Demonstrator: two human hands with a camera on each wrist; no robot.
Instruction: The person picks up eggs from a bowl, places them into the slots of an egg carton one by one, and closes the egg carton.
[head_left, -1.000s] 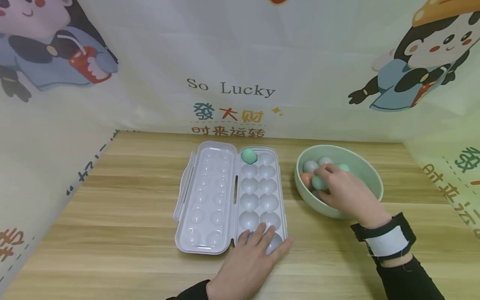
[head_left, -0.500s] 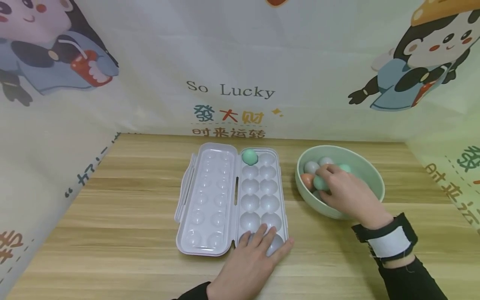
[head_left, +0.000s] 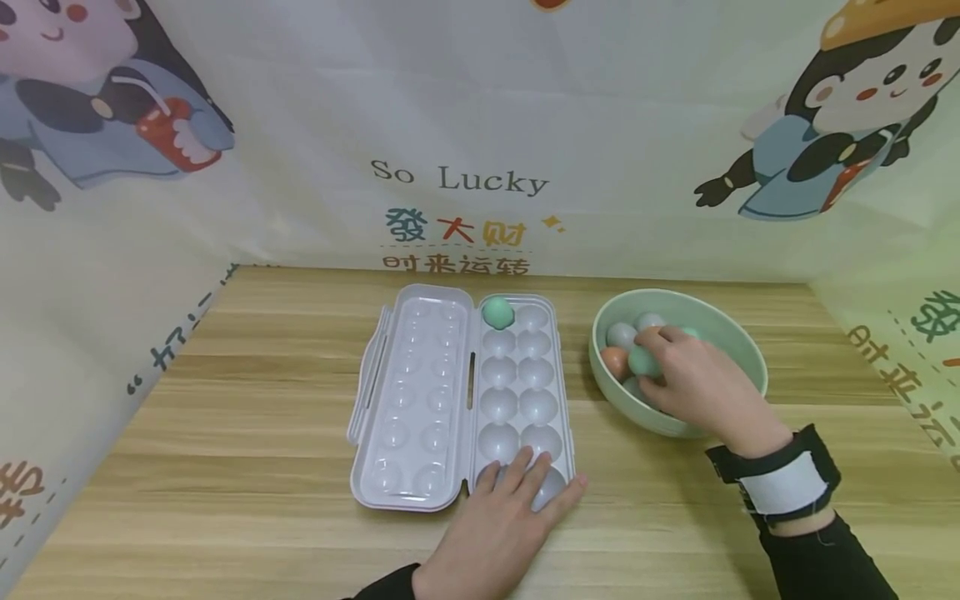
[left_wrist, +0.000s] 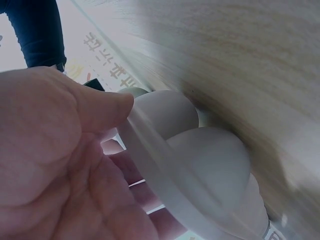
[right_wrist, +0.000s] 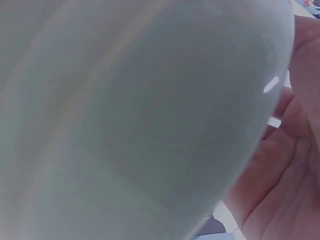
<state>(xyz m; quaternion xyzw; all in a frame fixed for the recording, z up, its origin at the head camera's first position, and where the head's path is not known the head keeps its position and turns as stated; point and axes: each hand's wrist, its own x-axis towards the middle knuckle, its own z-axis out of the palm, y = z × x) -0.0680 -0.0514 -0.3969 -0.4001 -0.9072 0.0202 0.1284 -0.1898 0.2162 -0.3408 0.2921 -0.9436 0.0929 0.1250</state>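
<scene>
My right hand [head_left: 697, 379] reaches into a pale green bowl [head_left: 731, 342], its thumb and fingers around a green egg [head_left: 643, 362]. Around that egg lie an orange egg [head_left: 615, 363] and pale grey ones [head_left: 621, 335], some partly covered by the hand. My left hand [head_left: 498, 521] rests on the near end of a lidded egg carton [head_left: 517, 417], fingers spread over the last cups and thumb at the right edge. In the left wrist view the thumb [left_wrist: 107, 105] touches the carton's rim. One green egg [head_left: 498, 313] sits in the far left cup. The bowl's outside fills most of the right wrist view.
The carton's lid [head_left: 412, 400] lies flat open to the left, with its latch flap [head_left: 367, 375] beyond it. A printed cloth [head_left: 465, 108] hangs behind and at both sides of the wooden table [head_left: 225, 433].
My right hand and the green egg in its fingers have shifted very slightly to the right inside the bowl. The left hand stays in place on the carton.
</scene>
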